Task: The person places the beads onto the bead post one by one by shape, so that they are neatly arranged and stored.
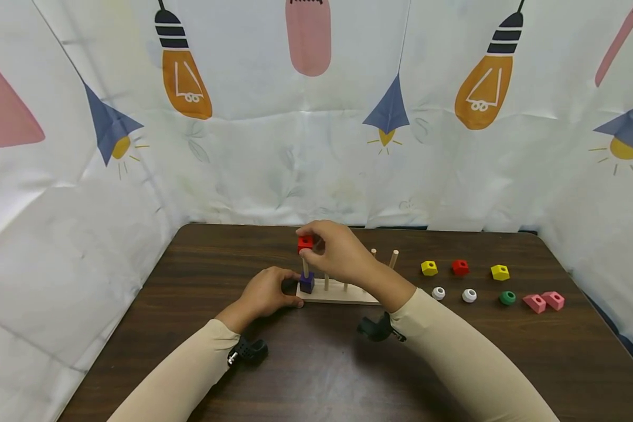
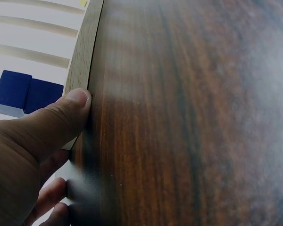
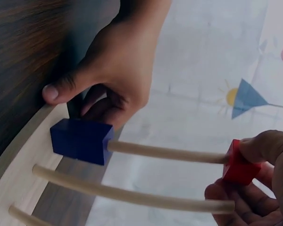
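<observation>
A pale wooden base (image 1: 337, 295) with several upright pegs stands on the table. Blue blocks (image 3: 80, 141) sit at the bottom of its leftmost peg; two show in the left wrist view (image 2: 30, 93). My right hand (image 1: 343, 252) pinches a red block (image 1: 305, 243) between thumb and fingers at the top of that same peg; in the right wrist view the peg's tip meets the red block (image 3: 241, 165). My left hand (image 1: 266, 293) grips the base's left end, its thumb on the front edge, fingers behind.
Right of the base on the dark table (image 1: 453, 351) lie two yellow blocks (image 1: 429, 268), a red block (image 1: 460, 268), two white beads (image 1: 469, 295), a green bead (image 1: 507, 298) and two pink blocks (image 1: 535, 303). A patterned cloth (image 1: 316, 158) hangs behind.
</observation>
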Tool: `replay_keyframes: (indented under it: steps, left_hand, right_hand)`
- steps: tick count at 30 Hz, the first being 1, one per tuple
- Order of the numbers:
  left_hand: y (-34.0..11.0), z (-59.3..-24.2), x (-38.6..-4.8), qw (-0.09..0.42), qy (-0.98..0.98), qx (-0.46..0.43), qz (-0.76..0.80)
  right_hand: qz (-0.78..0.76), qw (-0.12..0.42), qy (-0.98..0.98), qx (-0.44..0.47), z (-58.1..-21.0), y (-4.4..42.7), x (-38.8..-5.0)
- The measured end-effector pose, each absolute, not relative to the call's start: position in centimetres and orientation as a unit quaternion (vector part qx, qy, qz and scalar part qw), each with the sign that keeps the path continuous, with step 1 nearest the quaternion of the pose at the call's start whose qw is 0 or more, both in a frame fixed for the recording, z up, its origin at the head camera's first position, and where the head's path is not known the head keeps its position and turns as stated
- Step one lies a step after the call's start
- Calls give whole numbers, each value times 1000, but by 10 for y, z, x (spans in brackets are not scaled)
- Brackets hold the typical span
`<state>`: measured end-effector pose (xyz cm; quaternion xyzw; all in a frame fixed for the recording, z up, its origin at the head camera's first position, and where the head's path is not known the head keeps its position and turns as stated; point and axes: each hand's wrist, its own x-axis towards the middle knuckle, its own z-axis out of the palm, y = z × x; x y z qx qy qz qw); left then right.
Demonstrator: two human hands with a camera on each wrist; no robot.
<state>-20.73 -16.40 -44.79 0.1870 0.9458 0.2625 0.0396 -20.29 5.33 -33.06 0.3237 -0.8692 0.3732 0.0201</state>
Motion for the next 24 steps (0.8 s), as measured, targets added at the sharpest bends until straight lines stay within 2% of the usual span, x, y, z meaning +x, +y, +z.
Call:
replay_keyframes:
  steps: [8, 19, 24]
  left_hand:
    - [-166, -450, -208, 33, 947, 187, 258]
    - [-164, -448, -208, 36, 951, 188, 245]
    - [-164, -448, -208, 39, 952, 182, 242]
  right_hand:
    - [361, 16, -884, 298, -338, 42, -196]
    - [376, 71, -885, 267, -370, 40, -191]
    - [407, 79, -876, 245, -379, 39, -191]
